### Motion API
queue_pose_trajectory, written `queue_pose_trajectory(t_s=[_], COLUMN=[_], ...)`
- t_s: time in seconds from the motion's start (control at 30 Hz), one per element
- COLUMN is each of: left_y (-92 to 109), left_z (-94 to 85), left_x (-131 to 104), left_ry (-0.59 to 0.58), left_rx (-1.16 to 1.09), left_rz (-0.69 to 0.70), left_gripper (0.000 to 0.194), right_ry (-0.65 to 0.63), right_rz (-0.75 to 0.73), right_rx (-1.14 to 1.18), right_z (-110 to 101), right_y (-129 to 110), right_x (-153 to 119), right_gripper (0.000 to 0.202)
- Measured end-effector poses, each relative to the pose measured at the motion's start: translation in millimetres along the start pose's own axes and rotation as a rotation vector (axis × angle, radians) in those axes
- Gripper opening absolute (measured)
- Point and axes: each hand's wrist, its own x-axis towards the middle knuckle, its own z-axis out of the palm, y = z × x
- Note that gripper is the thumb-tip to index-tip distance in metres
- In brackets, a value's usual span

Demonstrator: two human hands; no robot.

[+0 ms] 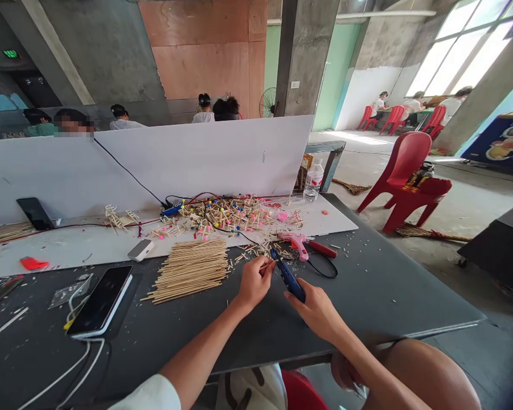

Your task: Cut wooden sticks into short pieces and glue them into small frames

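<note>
My left hand (257,279) is closed in a pinch on a short piece of thin wooden stick, most of it hidden by the fingers. My right hand (318,307) wraps round a long dark blue hand tool (288,274); its exact kind is not clear. The tool's far end meets the stick close to my left fingertips. Left of my hands lies a bundle of thin wooden sticks (192,267). A pink glue gun (296,244) rests just beyond the tool, beside a red-handled tool (322,249). Short cut stick pieces are scattered around there.
A heap of small stick pieces with coloured balls (226,215) lies along a white board (175,162). A phone (102,299) with white cables is at left, near a small white box (140,249). A water bottle (313,181) stands at the back right; a red chair (410,165) is beyond.
</note>
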Motion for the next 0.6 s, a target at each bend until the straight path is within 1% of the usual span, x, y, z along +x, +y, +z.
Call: queue_pose_trajectory(t_s=[0.2,0.37,0.6], left_y=[-1.3,-0.5,3.0], left_z=[1.0,0.4,-1.4], left_x=[0.3,-0.2,-2.7], left_ry=[0.001,-0.011,0.000], left_rx=[0.002,0.014,0.132], left_rz=[-0.011,0.019,0.043], left_gripper=[0.034,0.031,0.032], right_ry=[0.030,0.041,0.062], right_rz=[-0.008,0.005,0.011], right_rx=[-0.060,-0.096,-0.081], right_z=[5.1,7.8,10.5], right_y=[2.6,2.6,4.8], right_x=[0.4,2.1,3.5], right_gripper=[0.019,0.019,0.022])
